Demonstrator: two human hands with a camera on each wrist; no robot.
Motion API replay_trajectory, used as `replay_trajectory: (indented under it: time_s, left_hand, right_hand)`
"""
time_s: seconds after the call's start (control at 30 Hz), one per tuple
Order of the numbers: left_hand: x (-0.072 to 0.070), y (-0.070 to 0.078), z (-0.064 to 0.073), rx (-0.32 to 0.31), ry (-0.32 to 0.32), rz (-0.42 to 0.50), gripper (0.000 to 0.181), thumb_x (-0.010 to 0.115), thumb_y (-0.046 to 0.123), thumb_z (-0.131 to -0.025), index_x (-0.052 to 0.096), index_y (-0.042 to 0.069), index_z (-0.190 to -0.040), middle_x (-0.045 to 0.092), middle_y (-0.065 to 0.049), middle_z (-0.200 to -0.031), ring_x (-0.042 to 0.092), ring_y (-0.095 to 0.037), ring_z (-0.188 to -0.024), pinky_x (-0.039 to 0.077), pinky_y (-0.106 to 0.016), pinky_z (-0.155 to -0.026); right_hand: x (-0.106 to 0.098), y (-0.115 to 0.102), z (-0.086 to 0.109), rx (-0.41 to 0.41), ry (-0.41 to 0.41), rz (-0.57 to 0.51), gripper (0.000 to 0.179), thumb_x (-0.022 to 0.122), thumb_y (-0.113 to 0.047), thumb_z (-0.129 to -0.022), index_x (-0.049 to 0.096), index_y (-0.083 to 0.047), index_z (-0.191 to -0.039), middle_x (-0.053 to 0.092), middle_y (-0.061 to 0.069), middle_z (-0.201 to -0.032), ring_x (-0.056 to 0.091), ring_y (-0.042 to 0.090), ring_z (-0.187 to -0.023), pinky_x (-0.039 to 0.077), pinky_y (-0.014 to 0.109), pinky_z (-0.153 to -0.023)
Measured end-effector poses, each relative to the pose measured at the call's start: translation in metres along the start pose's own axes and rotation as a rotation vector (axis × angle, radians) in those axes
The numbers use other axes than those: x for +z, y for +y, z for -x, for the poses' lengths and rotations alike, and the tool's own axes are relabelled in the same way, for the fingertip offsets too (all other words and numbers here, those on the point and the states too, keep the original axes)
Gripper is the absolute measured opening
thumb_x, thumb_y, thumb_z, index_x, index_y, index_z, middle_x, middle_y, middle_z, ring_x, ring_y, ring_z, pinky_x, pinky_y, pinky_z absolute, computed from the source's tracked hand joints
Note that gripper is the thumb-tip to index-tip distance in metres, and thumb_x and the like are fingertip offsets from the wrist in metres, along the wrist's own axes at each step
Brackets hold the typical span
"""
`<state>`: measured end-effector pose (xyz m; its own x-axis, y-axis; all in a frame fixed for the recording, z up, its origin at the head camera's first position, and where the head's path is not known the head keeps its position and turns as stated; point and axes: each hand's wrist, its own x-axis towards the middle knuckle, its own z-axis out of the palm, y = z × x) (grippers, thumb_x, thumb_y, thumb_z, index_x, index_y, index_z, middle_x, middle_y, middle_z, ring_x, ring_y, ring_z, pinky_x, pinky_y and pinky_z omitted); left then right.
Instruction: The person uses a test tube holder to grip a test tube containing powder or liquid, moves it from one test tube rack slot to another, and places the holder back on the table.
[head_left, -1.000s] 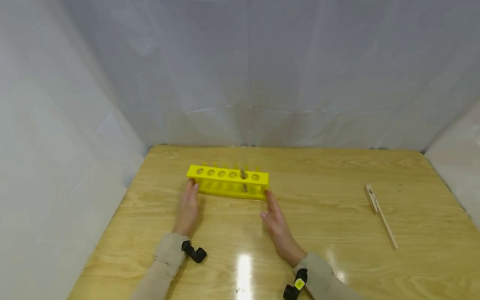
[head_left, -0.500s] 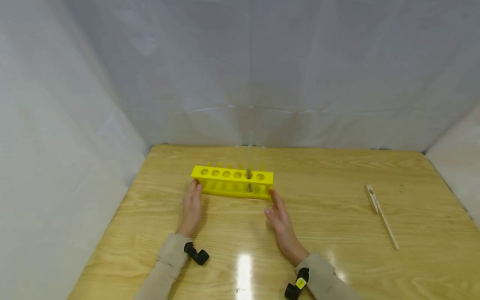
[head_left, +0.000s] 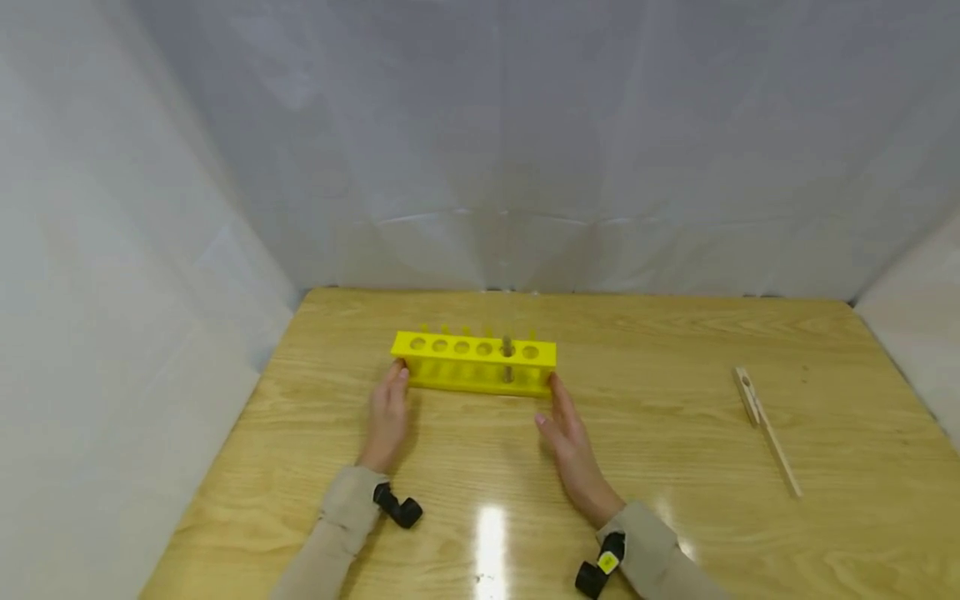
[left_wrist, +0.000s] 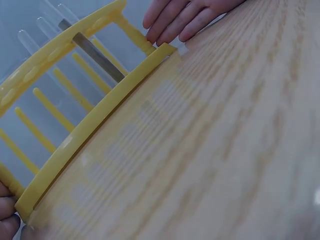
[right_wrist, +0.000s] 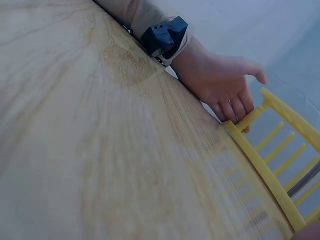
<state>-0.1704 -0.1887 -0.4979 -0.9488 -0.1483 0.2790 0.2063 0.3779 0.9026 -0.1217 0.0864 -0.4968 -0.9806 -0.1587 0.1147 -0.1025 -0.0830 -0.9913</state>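
Note:
A yellow test tube rack [head_left: 474,386] stands upright on the table between both hands. Several clear test tubes [left_wrist: 26,37] stick up above its top bar in the left wrist view, and something dark grey [left_wrist: 97,57] shows in one slot near the right end. My left hand [head_left: 386,421] lies against the rack's left end with extended fingers, the thumb in front. At the other end, my right hand [head_left: 573,450] touches the rack with straight fingertips, its thumb held apart. Part of the left fingers is hidden behind the rack.
A wooden test tube clamp [head_left: 768,427] lies on the wooden table [head_left: 660,383] to the right. Pale plastic sheeting [head_left: 495,150] hangs behind the table and along its sides. A small black camera [head_left: 399,507] sits on the left wrist.
The rack has slid a short way to the right across the table, both hands moving along with it at its ends. The clamp stays where it was.

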Motion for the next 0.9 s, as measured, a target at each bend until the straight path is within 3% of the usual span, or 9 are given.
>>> replay_trajectory:
  time_s: [0.33, 0.6, 0.9]
  left_hand:
    - [0.005, 0.002, 0.007, 0.008, -0.054, 0.027, 0.046, 0.036, 0.013, -0.107, 0.037, -0.018, -0.141, 0.037, -0.031, -0.147, 0.034, -0.039, -0.14, 0.027, -0.05, -0.115]
    - [0.02, 0.007, 0.013, 0.116, -0.056, 0.028, 0.041, 0.038, 0.003, -0.104, 0.041, -0.02, -0.138, 0.042, -0.032, -0.143, 0.039, -0.041, -0.136, 0.032, -0.053, -0.111]
    - [0.033, 0.015, 0.021, 0.091, -0.167, 0.088, 0.049, 0.037, 0.006, -0.105, 0.026, -0.02, -0.144, 0.026, -0.034, -0.152, 0.024, -0.041, -0.144, 0.02, -0.05, -0.117]
  right_hand:
    - [-0.009, 0.0, 0.0, 0.005, 0.049, -0.016, 0.063, 0.044, -0.016, -0.104, 0.013, 0.001, -0.157, 0.011, 0.017, -0.164, 0.007, 0.031, -0.151, 0.007, 0.046, -0.121]
    - [-0.02, 0.0, -0.003, 0.015, 0.161, 0.053, 0.061, 0.046, -0.024, -0.104, 0.023, 0.002, -0.155, 0.022, 0.016, -0.161, 0.017, 0.03, -0.149, 0.016, 0.046, -0.12]
    - [-0.03, 0.001, -0.006, -0.009, 0.284, 0.108, 0.052, 0.044, -0.014, -0.104, 0.031, 0.005, -0.15, 0.03, 0.02, -0.156, 0.024, 0.031, -0.146, 0.02, 0.047, -0.119]
